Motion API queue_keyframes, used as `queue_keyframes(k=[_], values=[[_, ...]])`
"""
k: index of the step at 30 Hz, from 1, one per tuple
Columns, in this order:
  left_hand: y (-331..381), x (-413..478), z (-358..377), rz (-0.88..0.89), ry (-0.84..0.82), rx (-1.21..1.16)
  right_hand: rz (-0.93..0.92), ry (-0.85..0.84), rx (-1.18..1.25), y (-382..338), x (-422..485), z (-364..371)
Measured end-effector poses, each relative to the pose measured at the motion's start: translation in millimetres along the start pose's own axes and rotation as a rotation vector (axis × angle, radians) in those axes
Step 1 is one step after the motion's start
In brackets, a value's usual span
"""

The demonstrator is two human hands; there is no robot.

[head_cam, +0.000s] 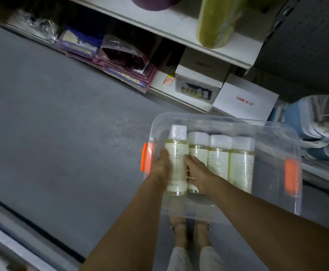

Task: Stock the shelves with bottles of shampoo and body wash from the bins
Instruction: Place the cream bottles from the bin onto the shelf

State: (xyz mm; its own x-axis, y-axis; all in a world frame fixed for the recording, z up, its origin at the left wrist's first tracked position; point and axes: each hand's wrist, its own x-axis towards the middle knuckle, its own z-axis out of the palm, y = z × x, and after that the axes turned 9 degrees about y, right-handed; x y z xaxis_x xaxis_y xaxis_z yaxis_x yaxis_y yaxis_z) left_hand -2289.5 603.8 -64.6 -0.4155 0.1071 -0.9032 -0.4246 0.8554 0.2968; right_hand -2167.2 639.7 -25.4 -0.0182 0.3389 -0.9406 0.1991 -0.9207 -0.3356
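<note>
two-handed: clamped leftmost bottle (176,153) by bin (273,130) left edge, left hand (162,163) outside, right hand (199,173) inside, both curled round it. lay lengthwise, cap toward far edge, equally near either palm.

The light is dim and flat, and the lower shelf (156,83) at the top left sinks into shadow. All is soft; the right edge of the clear bin (273,137) smears with motion blur, and straight lines bend near the corners.

white boxes (246,98) beside purple packets (124,75), yellow-green roll (216,22) above.
</note>
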Motion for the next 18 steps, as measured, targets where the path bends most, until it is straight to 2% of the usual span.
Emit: queue_keyframes(k=[2,6,18], values=[[25,-60,-7,-0.027,-0.095,0.019,-0.004,-0.006,-0.013,0,-4,-5],[29,-97,-23,0.059,-0.219,0.085,-0.041,-0.021,-0.045,-6,-29,-21],[70,-228,-66,0.257,-0.326,0.14,-0.255,0.051,-0.068,-64,-186,-55]])
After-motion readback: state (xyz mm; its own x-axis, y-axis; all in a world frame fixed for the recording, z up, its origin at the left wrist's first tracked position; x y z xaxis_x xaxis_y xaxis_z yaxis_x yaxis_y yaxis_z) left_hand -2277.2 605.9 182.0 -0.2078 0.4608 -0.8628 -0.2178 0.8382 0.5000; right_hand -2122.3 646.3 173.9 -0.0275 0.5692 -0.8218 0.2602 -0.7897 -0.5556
